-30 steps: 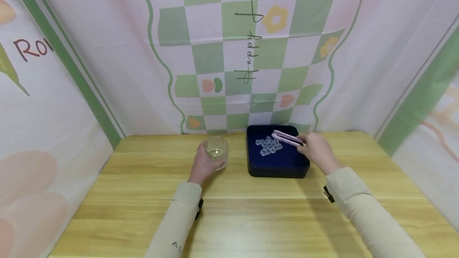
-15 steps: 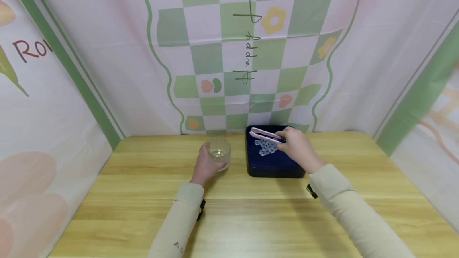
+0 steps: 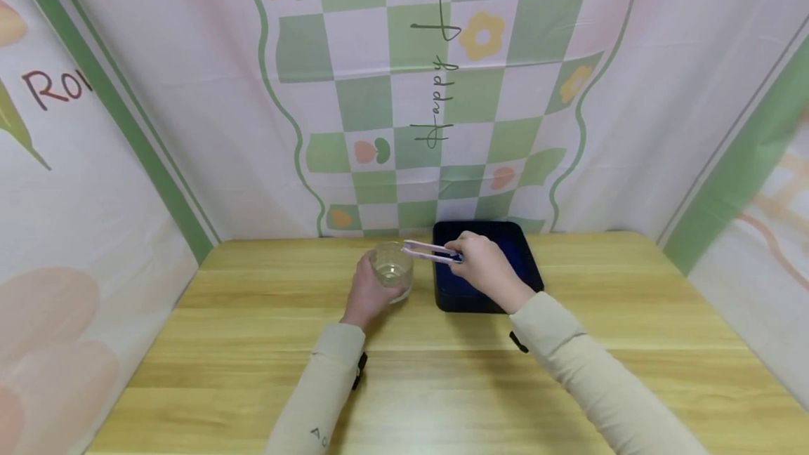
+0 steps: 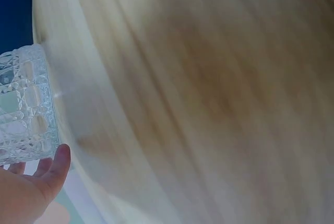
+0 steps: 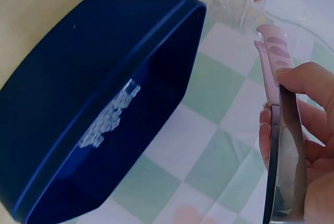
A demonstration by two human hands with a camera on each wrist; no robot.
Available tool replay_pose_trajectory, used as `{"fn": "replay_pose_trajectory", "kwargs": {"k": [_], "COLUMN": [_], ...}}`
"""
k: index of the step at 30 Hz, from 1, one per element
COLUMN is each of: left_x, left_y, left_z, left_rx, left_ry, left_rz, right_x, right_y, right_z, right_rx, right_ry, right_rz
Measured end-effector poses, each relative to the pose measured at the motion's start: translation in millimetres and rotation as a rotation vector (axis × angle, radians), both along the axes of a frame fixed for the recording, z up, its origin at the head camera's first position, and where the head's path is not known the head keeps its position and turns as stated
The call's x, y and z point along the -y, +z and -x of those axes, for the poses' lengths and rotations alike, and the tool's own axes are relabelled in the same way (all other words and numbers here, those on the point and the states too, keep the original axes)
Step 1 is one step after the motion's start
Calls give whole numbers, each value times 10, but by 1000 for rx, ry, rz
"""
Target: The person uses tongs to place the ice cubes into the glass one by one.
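My left hand (image 3: 369, 293) grips a clear patterned glass (image 3: 393, 274) standing on the table left of a dark blue tray (image 3: 487, 302). In the left wrist view, that hand (image 4: 32, 190) curls round the textured glass (image 4: 28, 98). My right hand (image 3: 485, 264) holds pale pink tongs (image 3: 432, 251) by their middle. Their tips are at the glass's right rim in the head view. The right wrist view shows the tongs (image 5: 274, 59) with their tips close together; whether a cube sits between them I cannot tell. Several clear ice-like cubes (image 5: 112, 115) lie in the tray (image 5: 78, 62).
The wooden table (image 3: 404, 399) spreads out in front of both arms. Behind it hangs a green-and-white checkered cloth (image 3: 420, 90), close to the tray's back edge. In the head view, my right hand hides the cubes.
My right hand has carried the tongs leftward from over the tray to the glass's rim. The left hand and glass have shifted slightly right.
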State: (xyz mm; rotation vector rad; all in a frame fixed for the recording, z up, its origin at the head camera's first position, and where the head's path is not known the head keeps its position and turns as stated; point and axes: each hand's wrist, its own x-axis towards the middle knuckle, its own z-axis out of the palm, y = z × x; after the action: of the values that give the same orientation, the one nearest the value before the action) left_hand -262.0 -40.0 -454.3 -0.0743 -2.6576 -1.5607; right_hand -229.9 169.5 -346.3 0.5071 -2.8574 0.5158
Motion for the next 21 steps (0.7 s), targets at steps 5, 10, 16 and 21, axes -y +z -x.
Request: {"fn": "replay_pose_trajectory", "kwargs": {"k": [5,10,16,21], "left_x": [-28,-58,-79,-84], "left_y": [6,9,3,3], "left_z": [-13,-23,-24,-31], "left_rx": [-9,-14,-26,-27], "left_ry": [-1,-2,-2,-1], "left_rz": [22,50,63,58], "right_x": [96,150,161,160], "right_y": [-41,-66,-97,-99], "right_z": [-11,-19,-19,-18], "right_rx": [13,22,20,3], "right_ry": [21,30,33,40], "right_rz": [-24,-48,-62,-76]}}
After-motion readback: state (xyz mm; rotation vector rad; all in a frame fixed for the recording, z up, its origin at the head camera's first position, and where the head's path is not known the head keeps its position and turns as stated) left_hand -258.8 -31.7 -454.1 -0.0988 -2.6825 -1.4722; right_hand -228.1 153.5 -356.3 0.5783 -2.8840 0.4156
